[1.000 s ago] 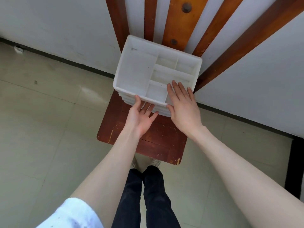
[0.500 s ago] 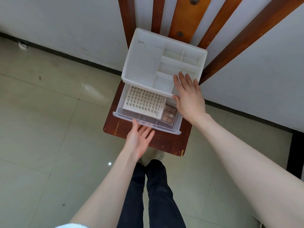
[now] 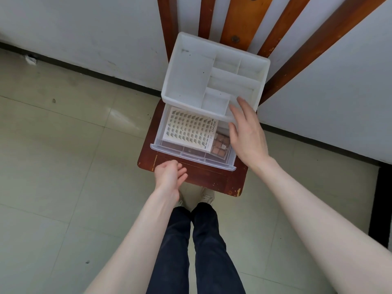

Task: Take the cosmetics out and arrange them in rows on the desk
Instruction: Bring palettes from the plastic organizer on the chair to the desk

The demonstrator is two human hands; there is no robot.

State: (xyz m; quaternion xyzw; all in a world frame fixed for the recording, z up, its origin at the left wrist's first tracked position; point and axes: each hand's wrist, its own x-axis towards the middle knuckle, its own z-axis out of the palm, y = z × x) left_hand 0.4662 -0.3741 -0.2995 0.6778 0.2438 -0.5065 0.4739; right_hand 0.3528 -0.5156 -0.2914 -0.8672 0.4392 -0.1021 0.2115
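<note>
A white plastic organizer [image 3: 186,79] with bare top compartments stands on a dark wooden chair seat [image 3: 207,179]. Its clear drawer [image 3: 191,155] is pulled out toward me. Inside lies a white card of false lashes [image 3: 188,130] over a brown eyeshadow palette [image 3: 220,145]. My left hand [image 3: 169,177] hovers just in front of the drawer's front edge, fingers loosely curled, holding nothing. My right hand [image 3: 246,132] rests flat against the organizer's front right corner, fingers spread over the drawer's right side.
The chair's wooden back slats [image 3: 237,20] rise behind the organizer against a white wall [image 3: 84,30]. Pale floor tiles [image 3: 63,166] surround the chair. My legs in dark trousers [image 3: 197,251] and shoes [image 3: 206,196] stand right in front of the seat.
The drawer went from closed to pulled fully out, drawn by my left hand. That hand has since let go and drawn back a little. My right hand stayed on the organizer's front right corner.
</note>
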